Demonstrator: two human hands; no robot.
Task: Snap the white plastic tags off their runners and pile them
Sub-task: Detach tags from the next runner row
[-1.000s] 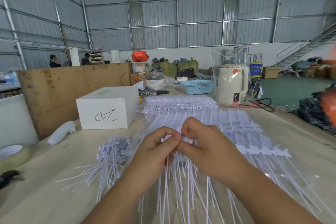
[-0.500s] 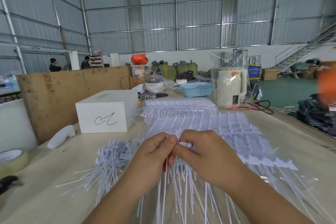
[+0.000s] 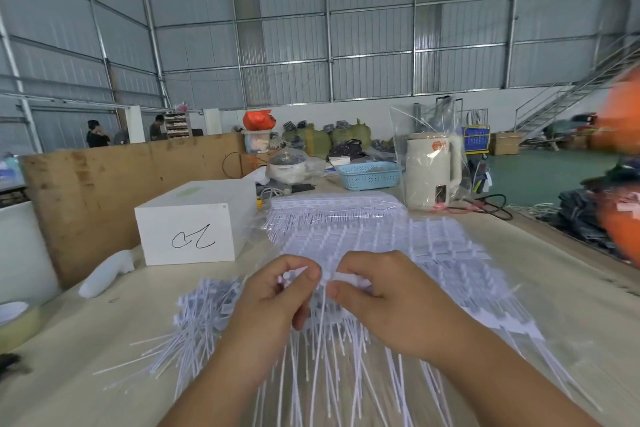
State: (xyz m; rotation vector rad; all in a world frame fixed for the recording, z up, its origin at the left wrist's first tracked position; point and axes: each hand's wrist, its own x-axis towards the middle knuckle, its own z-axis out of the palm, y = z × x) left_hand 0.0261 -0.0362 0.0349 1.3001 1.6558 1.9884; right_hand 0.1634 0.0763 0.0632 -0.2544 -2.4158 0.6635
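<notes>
We see white plastic tags on their runners (image 3: 398,246) spread in a wide flat sheet across the middle of the table, thin tails pointing near. A loose pile of snapped-off tags (image 3: 204,308) lies to the left, tails fanned out toward us.

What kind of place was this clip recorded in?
Most likely a warehouse or small factory floor: corrugated metal walls, a metal staircase, stuffed sacks by the far wall, and a worktable heaped with white plastic tags.
</notes>
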